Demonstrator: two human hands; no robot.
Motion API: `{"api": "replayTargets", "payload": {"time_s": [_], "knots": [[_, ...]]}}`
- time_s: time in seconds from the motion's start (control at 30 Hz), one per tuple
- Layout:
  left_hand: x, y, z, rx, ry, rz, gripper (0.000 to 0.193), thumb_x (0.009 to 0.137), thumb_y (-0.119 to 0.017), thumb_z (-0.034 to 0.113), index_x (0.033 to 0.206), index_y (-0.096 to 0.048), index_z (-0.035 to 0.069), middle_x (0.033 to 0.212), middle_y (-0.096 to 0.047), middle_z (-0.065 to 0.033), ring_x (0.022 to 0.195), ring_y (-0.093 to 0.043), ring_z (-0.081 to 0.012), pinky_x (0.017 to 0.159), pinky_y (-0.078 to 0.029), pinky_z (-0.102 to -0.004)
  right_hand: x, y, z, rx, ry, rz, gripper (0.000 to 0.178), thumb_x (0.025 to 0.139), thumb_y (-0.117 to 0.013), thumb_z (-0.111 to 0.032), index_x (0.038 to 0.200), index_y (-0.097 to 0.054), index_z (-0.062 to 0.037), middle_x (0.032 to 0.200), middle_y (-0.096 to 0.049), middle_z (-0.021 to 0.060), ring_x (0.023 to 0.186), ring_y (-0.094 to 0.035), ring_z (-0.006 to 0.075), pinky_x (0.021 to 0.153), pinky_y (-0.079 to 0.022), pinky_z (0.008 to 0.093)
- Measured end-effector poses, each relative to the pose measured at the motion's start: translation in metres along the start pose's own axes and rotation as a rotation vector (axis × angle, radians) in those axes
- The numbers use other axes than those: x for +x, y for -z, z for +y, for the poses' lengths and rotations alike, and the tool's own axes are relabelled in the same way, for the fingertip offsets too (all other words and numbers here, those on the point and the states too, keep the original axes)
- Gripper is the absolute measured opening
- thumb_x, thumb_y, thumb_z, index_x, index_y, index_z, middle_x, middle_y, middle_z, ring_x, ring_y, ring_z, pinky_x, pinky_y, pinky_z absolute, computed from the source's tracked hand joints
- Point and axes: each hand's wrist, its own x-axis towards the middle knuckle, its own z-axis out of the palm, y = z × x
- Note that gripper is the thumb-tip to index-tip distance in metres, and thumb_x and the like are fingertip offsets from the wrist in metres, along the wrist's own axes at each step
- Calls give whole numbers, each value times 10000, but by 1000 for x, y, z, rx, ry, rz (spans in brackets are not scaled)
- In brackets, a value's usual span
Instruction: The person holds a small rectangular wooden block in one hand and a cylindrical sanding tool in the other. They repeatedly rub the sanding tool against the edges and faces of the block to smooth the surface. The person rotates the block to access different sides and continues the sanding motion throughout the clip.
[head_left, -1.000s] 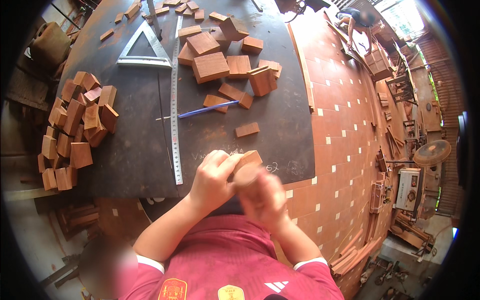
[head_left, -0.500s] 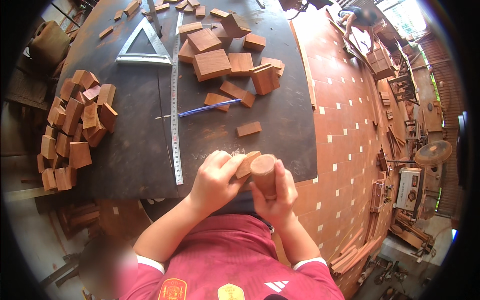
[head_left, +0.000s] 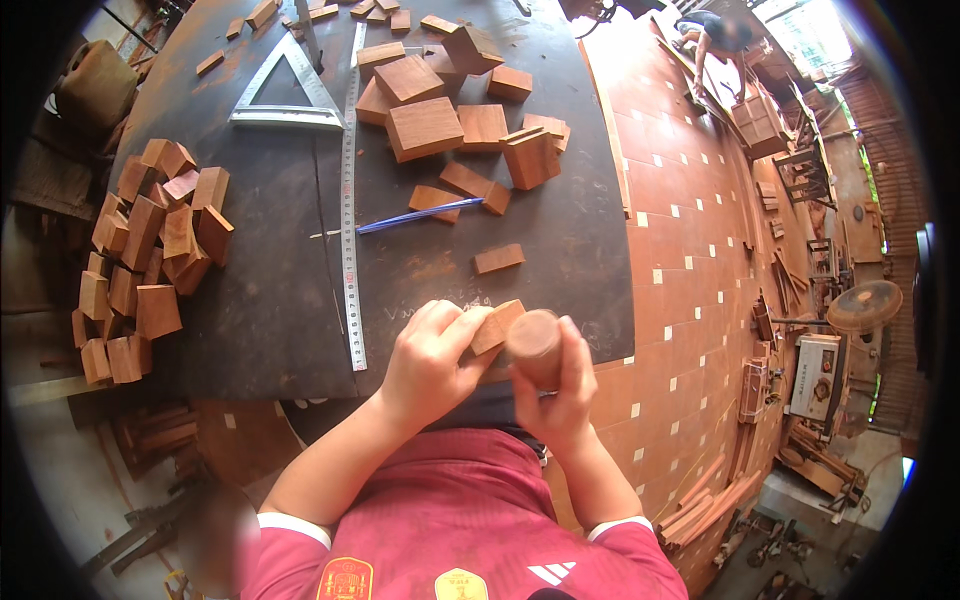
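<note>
Near the table's front edge, my left hand [head_left: 428, 365] pinches a small wooden block [head_left: 497, 328] between thumb and fingers. Just to its right, my right hand [head_left: 562, 400] grips a short, thick wooden cylinder [head_left: 536, 345] with its round end facing up. The cylinder is slightly smeared by motion. Block and cylinder are side by side; I cannot tell whether they touch. Beyond my hands, a single wooden block [head_left: 498, 259] lies on the dark tabletop [head_left: 270, 270]. Farther off, a blue pen [head_left: 420, 214] rests across some blocks.
A long steel ruler [head_left: 350, 230] runs away from me, beside a metal triangle square [head_left: 287, 90]. Wooden blocks are heaped at left [head_left: 140, 250] and far right [head_left: 425, 130]. Beyond the table's right edge are a tiled floor [head_left: 670, 250], a fan [head_left: 865, 307] and a bending person [head_left: 715, 40].
The cylinder in my right hand has shifted slightly right and tilted, showing more of the block's edge. My left hand keeps its hold, nearly still.
</note>
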Motion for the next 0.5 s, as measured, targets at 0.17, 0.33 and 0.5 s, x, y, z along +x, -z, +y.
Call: {"api": "replayTargets", "payload": {"time_s": [0.17,0.33,0.5], "knots": [[-3,0,-1,3,-29,-2,483,739,-856,80,1197,-725,3,912,-647,-129,853,-648,-350,793,-560,-450,-6,-1,-3,3,102,-44,768,853,-852,-64,1529,-495,7,1268,-664,276,1090,-681,461,931,-579,516],[0,0,2,-2,-4,-11,517,718,-831,51,1221,-718,4,926,-648,-146,872,-650,-355,802,-561,-454,-2,-3,-3,10,73,-6,770,852,-853,-54,1535,-501,2,1237,-672,252,1085,-683,446,934,-578,514],[-2,2,-2,20,-7,-29,529,698,-850,49,1208,-715,2,926,-653,-144,869,-651,-357,804,-564,-452,3,-1,-9,9,130,-66,777,827,-866,-33,1517,-512,13,1200,-672,263,1052,-695,447,908,-589,508]]}}
